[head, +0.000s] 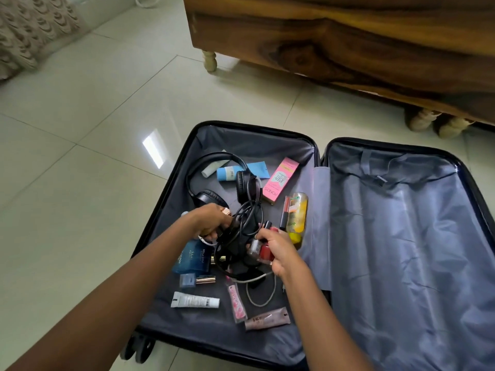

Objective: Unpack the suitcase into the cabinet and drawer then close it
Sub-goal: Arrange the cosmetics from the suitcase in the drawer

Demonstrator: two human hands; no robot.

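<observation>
Left hand grips tangled black cable; right hand holds nail-polish bottles. Lift cable clear of headphones, avoiding snags.

Glossy pale tiled floor, bright light reflection on one tile. Dark wooden furniture at top right on cream turned legs. Patterned beige fabric top left.
</observation>
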